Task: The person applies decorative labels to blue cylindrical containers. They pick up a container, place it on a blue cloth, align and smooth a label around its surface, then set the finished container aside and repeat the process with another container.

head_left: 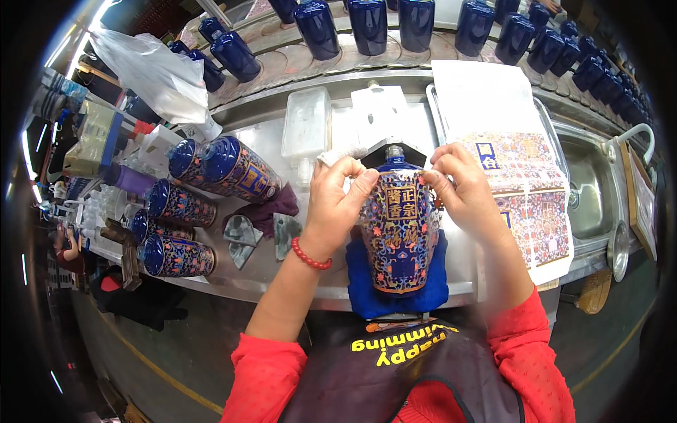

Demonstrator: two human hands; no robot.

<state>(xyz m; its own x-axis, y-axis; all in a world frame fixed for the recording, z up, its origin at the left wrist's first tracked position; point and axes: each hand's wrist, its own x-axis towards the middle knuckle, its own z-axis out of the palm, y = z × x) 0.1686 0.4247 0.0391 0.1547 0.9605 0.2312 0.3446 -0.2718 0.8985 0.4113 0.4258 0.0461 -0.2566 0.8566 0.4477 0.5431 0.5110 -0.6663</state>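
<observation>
A blue bottle (398,233) with a colourful floral pattern and gold lettering lies in front of me, its neck pointing away over a metal rest (395,146). Under its near end is a blue cloth (367,282). At the bottle's left shoulder, my left hand (337,201) has thumb and forefinger pinched together at the edge of the patterned decal. Opposite it, my right hand (458,182) pinches the decal's edge at the right shoulder. Whitish wrinkled film shows along the shoulder between the hands. A pale cloth (342,155) lies just beyond my left fingers.
Patterned decal sheets (532,204) lie at right, before a metal sink (589,187). Several decorated bottles (180,203) stand at left, near a purple cloth (282,204) and grey-green pieces (242,240). Plain blue bottles (369,28) line a conveyor behind. A clear plastic box (305,123) sits mid-back.
</observation>
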